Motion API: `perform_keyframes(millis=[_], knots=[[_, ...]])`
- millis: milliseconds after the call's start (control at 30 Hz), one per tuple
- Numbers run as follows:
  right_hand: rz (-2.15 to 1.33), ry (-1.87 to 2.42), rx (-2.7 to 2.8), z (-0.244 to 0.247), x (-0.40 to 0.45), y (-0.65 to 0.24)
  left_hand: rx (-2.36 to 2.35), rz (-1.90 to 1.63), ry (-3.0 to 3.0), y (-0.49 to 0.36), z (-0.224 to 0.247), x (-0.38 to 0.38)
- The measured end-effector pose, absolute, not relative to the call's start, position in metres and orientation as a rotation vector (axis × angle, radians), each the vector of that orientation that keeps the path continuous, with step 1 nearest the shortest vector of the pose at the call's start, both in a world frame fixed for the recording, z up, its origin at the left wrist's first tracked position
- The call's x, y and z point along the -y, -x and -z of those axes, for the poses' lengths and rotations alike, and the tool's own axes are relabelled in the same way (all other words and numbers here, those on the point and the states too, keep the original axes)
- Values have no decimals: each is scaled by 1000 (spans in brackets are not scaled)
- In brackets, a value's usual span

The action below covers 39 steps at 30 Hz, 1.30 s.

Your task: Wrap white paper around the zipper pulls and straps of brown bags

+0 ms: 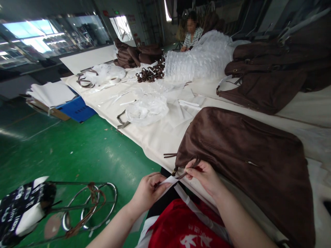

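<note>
A large dark brown leather bag (232,148) lies flat on the cloth-covered table right in front of me. At its near left corner is a small metal ring fitting (174,171). My left hand (152,187) pinches a white strip (169,179) just off the table edge. Close beside it, my right hand (200,174) grips a thin brown leather strap (184,174), which loops up over the fingers. The strap and the white strip meet between my two hands. Whether they are joined cannot be made out.
Crumpled clear plastic (147,108) lies mid-table. More brown bags (269,75) are piled at the right. Behind stand stacked plastic-wrapped material (199,57) and a seated person (192,34). A metal-framed stool (98,206) and a blue box (77,108) are on the green floor.
</note>
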State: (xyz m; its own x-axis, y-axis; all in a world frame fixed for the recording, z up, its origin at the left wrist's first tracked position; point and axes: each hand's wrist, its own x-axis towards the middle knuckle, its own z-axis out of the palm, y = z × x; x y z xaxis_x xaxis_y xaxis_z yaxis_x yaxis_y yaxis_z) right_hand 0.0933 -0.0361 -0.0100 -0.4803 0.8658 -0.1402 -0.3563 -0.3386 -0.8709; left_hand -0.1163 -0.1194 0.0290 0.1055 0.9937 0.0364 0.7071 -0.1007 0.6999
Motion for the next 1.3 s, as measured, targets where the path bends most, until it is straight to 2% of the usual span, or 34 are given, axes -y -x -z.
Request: perform_keyframes(millis=[233, 467, 633, 867, 1067, 1300], knots=[[-1886, 869, 1284, 11, 45, -86, -1573, -694, -1848, 100, -30, 108], [-2006, 1121, 864, -7, 63, -92, -1402, -454, -1930, 107, -48, 107], [-2011, 1201, 782, -2, 74, -80, -1235, -323, -1694, 109, -59, 108], [-2167, 1015, 478, -7, 80, -83, -1296, -321, -1294, 116, -60, 120], [-1985, 1135, 785, -2, 85, -82, -1339, -351, -1363, 124, -56, 131], [-2135, 1098, 894, 12, 98, -58, -1416, -382, -1565, 112, -51, 125]])
